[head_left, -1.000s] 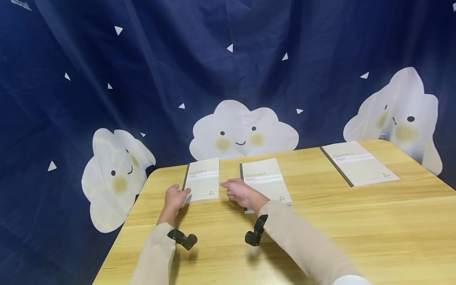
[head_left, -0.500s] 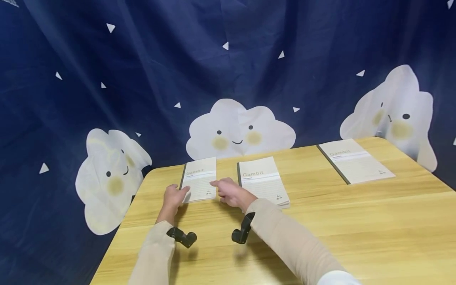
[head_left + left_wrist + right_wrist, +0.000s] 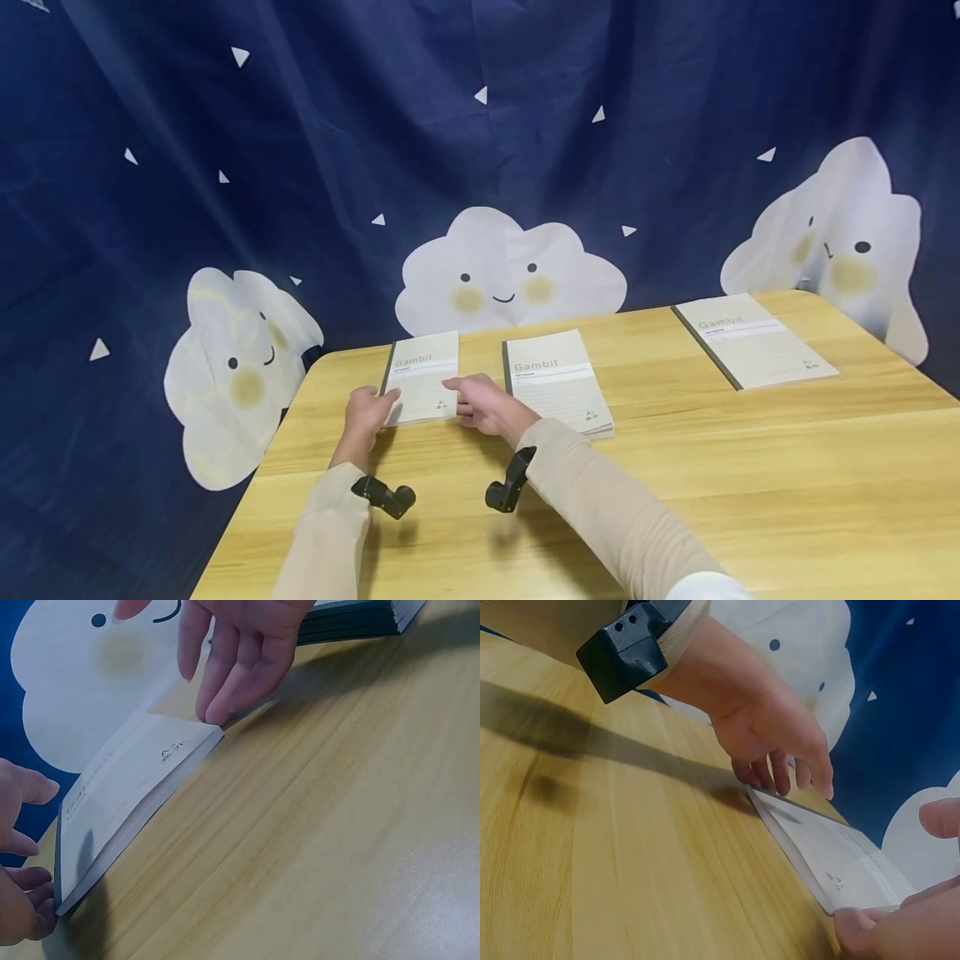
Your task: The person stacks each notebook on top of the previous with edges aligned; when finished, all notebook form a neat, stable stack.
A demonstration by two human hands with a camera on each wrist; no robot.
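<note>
Three beige "Gambit" notebooks lie on the wooden table (image 3: 675,467). My left hand (image 3: 366,414) holds the near left corner of the left notebook (image 3: 422,375), thumb over the cover and fingers curled against the spine edge (image 3: 30,879). My right hand (image 3: 483,406) reaches across, and its straight fingertips (image 3: 217,712) touch that notebook's near right corner (image 3: 840,870), the thumb held apart. The notebook lies flat. Just right of my right hand sits a stack of notebooks (image 3: 557,382).
A third notebook (image 3: 753,340) lies at the far right of the table. A dark blue cloth with white cloud faces (image 3: 510,275) hangs right behind the table's far edge. The table's left edge (image 3: 258,475) runs close to my left arm.
My right hand has moved left, from the front of the middle stack to the left notebook's near right corner. My left hand has stayed at the near left corner.
</note>
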